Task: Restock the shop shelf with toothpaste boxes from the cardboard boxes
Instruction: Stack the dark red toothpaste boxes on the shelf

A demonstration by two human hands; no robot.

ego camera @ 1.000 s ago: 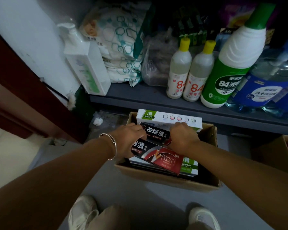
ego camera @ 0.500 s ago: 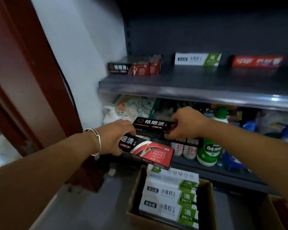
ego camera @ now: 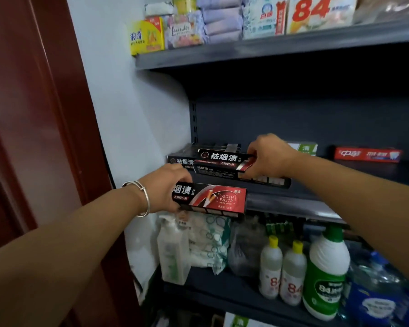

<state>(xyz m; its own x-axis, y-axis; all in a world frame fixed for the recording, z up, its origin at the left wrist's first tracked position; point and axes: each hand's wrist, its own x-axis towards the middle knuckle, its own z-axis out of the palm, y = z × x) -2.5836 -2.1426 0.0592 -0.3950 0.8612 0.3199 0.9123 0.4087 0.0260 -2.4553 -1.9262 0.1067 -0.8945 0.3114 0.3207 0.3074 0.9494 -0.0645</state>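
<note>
Two black-and-red toothpaste boxes going onto the middle shelf (ego camera: 293,206).

The left hand (ego camera: 165,187) has its grip curled round one end of the lower box (ego camera: 210,198), held just below the shelf edge; the right hand (ego camera: 267,156) pinches the upper box (ego camera: 224,159), already over the shelf beside the matching stocked box (ego camera: 181,160). Best to set the upper one down flush, label outward, then lift the lower alongside.
</note>
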